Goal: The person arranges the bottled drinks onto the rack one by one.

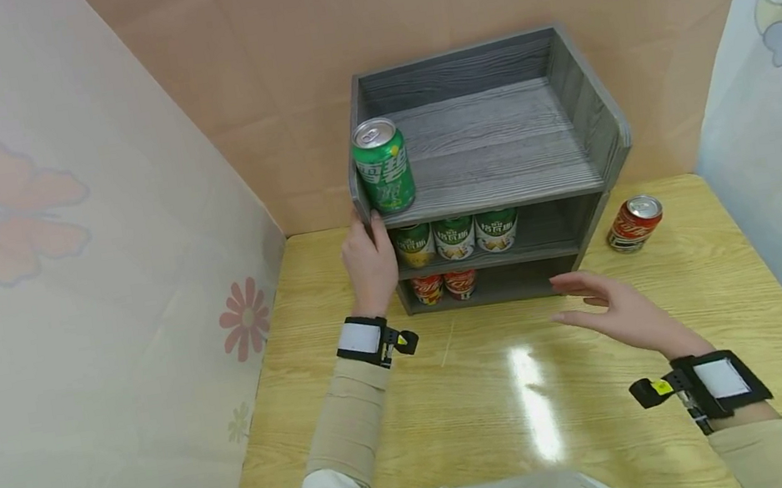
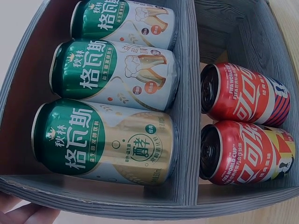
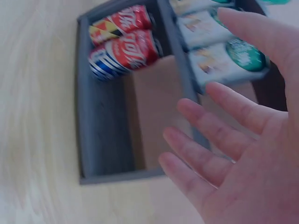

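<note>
A grey wooden shelf [image 1: 491,149] with three levels stands at the back of the table. My left hand [image 1: 372,268] grips its left side wall near the top level, thumb at the front edge. Just above that hand, a green soda can [image 1: 385,169] stands upright on the top level. In the left wrist view, several fingers [image 2: 28,214] show at the shelf's side. My right hand [image 1: 617,311] hovers in front of the shelf's lower right, fingers spread and holding nothing. A red cola can [image 1: 634,224] stands on the table right of the shelf.
Three green-and-white drink cans [image 2: 114,70] stand on the middle level, toward the left. Two red cola cans [image 2: 247,151] sit on the bottom level. The wooden table [image 1: 490,398] meets patterned cloth walls [image 1: 109,337] at its sides.
</note>
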The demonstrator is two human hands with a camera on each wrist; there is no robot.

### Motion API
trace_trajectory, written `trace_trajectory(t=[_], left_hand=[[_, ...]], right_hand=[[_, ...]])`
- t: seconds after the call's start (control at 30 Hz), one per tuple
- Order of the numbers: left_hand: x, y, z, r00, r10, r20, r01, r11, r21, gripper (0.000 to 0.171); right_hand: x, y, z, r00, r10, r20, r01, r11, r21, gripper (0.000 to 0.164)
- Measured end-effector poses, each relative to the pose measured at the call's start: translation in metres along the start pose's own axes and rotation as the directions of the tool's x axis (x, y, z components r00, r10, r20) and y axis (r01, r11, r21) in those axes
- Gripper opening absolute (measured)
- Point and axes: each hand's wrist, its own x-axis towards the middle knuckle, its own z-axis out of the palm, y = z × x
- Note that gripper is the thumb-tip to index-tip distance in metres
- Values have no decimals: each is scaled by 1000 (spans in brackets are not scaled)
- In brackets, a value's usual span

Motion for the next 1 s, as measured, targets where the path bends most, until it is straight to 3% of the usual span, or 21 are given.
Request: trace_trajectory(t=[0.23,0.43,0.53,0.73,0.87,1.0], left_hand=[[-1,1,0,1000,-5,5,5,1000,-11,36],[0,2,0,1000,-18,0,18,1000,9,34],[-1,2,0,1000,-23,3,22,1000,12,34],[-2,2,-1,999,-31,14,31,999,8,33],[-1,2,-1,1000,-24,10,24,1000,-2,32],[0,4,-1,1000,-19,7,19,1000,4,33]], right_hand=[[-29,-7,-31,997,-9,-77,3,997,-74,54],[-43,-14,-59,985,-64,-163,62,998,-18,51],[-44,-20,-73,969,-86,-231,90,996,8,50],[-40,-36,-102,926,-134,-354,122,991,-56,54],[-32,-47,-118,893,-179,-413,147,983,-110,57],[-21,-54,-130,877,-172,-449,129,984,-126,59]])
